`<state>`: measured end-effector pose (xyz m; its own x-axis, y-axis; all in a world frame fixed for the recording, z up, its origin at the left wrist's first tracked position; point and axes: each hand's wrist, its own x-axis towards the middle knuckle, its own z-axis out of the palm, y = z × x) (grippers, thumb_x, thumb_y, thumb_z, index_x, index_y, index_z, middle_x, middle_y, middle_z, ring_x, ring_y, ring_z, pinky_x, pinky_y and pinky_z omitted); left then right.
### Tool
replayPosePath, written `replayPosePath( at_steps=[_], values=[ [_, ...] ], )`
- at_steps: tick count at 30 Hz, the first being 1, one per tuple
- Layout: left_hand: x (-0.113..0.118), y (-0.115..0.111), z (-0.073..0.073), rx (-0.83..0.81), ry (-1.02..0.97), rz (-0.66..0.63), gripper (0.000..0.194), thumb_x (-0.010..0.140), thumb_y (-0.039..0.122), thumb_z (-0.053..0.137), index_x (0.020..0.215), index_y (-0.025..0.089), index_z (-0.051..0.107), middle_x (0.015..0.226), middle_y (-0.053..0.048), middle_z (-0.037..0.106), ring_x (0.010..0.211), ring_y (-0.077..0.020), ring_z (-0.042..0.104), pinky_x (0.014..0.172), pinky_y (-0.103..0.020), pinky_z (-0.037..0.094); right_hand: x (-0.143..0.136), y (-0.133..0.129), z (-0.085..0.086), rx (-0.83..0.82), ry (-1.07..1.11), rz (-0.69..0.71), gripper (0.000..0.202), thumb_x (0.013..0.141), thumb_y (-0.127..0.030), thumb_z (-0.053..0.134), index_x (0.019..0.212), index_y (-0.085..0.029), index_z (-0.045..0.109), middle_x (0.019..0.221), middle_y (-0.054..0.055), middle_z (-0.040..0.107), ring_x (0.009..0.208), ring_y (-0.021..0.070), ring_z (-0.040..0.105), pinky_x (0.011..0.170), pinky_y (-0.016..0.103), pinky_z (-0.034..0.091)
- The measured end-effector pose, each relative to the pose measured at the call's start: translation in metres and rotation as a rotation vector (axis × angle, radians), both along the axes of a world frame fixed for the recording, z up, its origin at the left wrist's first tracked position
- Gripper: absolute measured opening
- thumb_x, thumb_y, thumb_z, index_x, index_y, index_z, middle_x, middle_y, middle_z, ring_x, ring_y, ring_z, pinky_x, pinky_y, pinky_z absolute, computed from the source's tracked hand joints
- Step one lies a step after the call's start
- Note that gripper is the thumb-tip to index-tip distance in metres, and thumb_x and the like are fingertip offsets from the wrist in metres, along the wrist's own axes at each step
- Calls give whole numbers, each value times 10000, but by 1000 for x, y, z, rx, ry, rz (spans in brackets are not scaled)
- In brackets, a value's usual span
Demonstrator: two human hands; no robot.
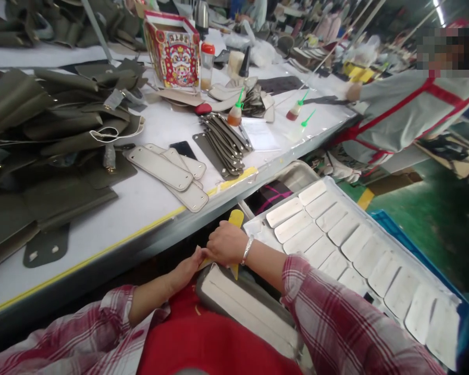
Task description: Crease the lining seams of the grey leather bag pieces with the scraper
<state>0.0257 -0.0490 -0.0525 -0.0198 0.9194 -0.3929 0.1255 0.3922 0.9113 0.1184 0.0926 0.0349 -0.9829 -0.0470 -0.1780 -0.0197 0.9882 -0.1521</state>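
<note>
My right hand (229,244), with a silver bracelet at the wrist, is closed around a flat yellow strip-like tool (236,217). The tool's rounded end sticks out above my fingers and a narrower yellow part shows below them. Against it, my left hand (189,268) is closed in a pinch, its fingertips meeting the right hand's; what they grip is hidden. Just beneath both hands, on my lap, lies a dark bag-like piece with a long cream panel (250,307), tilted down to the right.
The white table (156,219) carries pale straps (162,166), stacked dark straps (224,146), a pile of dark-green pieces (62,130), glue bottles (235,113) and a red box (175,57). Rows of white strips fill a tray (254,226) at right. A co-worker (406,109) stands beyond.
</note>
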Motion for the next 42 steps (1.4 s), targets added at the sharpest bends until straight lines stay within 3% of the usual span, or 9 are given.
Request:
replayPosePath(
  at_steps=[5, 11, 17, 23, 27, 30, 35, 42],
  values=[
    [-8, 1, -2, -75, -122, 37, 770, 792, 718, 133, 915, 137, 624, 917, -92, 664, 969, -242, 561, 928, -349, 395, -11, 2, -8, -51, 13, 132, 331, 821, -364, 475, 632, -172, 669, 676, 44, 660, 610, 179, 549, 603, 327, 280],
    [-7, 5, 11, -9, -38, -112, 715, 762, 743, 188, 725, 145, 577, 722, -52, 595, 740, -194, 534, 745, -302, 469, -13, 4, -7, -117, -96, 198, 189, 760, -312, 544, 717, -179, 671, 730, 46, 666, 688, 184, 577, 623, 314, 307],
    [0, 0, 6, -23, 69, -105, 639, 765, 714, 194, 704, 168, 521, 732, -68, 546, 721, -186, 494, 737, -331, 458, -5, 0, -13, -136, -92, 144, 158, 688, -336, 652, 696, -179, 659, 735, 46, 668, 705, 193, 582, 617, 310, 311],
    [0, -7, 3, -62, 72, -158, 641, 768, 686, 202, 757, 155, 561, 793, -102, 578, 789, -223, 526, 748, -354, 452, 2, -6, -22, -176, -23, 57, 137, 642, -311, 696, 634, -184, 646, 683, 35, 660, 637, 172, 568, 621, 302, 316],
    [-1, -7, 7, -117, 30, -202, 668, 730, 723, 266, 717, 135, 581, 711, -77, 571, 707, -205, 530, 651, -320, 464, 7, -11, -24, -192, 105, -20, 260, 721, -344, 646, 528, -172, 615, 571, 22, 626, 532, 139, 519, 605, 298, 310],
    [-2, -4, 11, -130, -10, -233, 673, 702, 728, 346, 822, 119, 605, 760, -65, 594, 719, -194, 542, 659, -300, 471, 11, -15, -22, -169, 186, -64, 407, 847, -379, 507, 520, -164, 619, 558, 37, 627, 520, 140, 518, 596, 303, 300],
    [-5, 5, 18, -110, -107, -319, 583, 731, 637, 461, 1005, 142, 605, 955, -62, 627, 890, -208, 556, 786, -289, 454, 16, -18, -17, -116, 76, -91, 519, 927, -424, 319, 646, -163, 668, 677, 81, 668, 618, 174, 575, 598, 322, 289],
    [-10, 15, 22, -105, -221, -453, 470, 743, 478, 596, 1114, 189, 577, 1057, -19, 621, 997, -202, 538, 884, -279, 411, 21, -22, -17, -66, -19, -168, 453, 928, -433, 299, 816, -210, 677, 758, 58, 676, 692, 193, 593, 606, 323, 282]
  ],
)
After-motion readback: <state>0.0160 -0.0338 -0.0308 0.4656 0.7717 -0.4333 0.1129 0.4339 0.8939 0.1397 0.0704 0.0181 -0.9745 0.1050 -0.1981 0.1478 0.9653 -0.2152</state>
